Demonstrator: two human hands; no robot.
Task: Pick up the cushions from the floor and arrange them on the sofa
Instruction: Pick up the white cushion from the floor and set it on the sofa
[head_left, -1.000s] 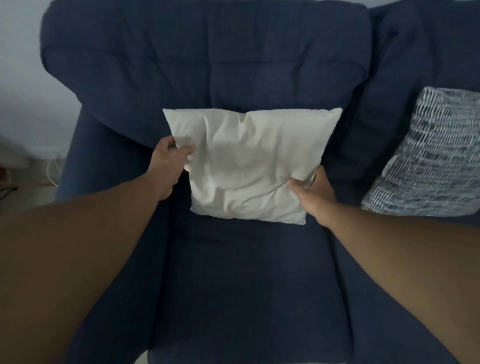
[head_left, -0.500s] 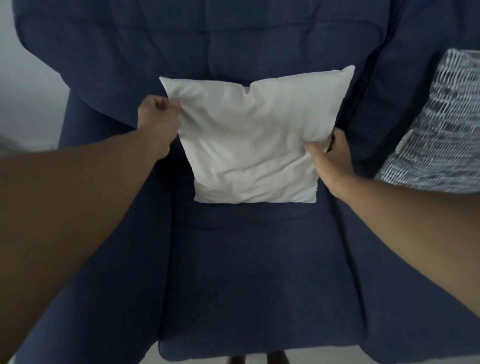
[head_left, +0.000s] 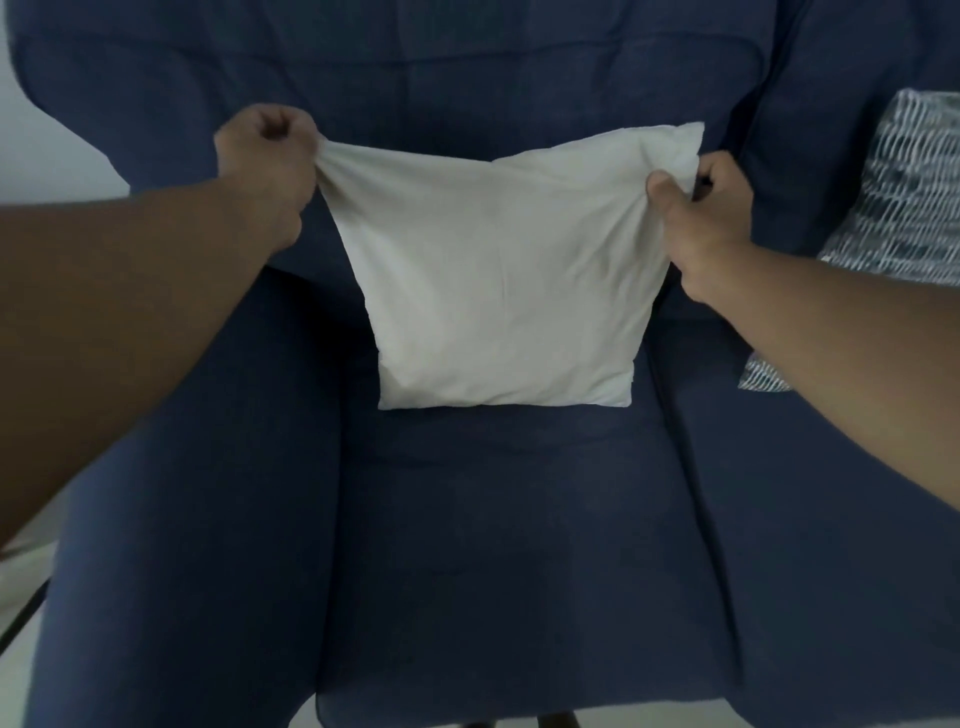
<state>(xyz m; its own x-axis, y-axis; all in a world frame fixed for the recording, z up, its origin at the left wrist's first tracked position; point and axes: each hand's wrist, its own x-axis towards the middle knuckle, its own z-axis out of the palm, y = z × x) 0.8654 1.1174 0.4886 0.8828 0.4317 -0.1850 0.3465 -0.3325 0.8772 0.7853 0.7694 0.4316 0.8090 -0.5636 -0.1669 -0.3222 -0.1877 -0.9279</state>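
White cushion (head_left: 501, 291) stands on sofa (head_left: 467, 519); left hand (head_left: 265, 166) and right hand (head_left: 696, 218) pinch its corners.

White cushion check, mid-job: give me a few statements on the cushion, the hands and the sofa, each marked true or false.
1. Both hands grip the white cushion at its top corners. True: left hand, right hand.
2. The white cushion lies on the floor. False: its bottom edge sits on the seat of the blue sofa.
3. A patterned cushion sits to the right. True.
4. The right hand is open and empty. False: it pinches the cushion's corner.
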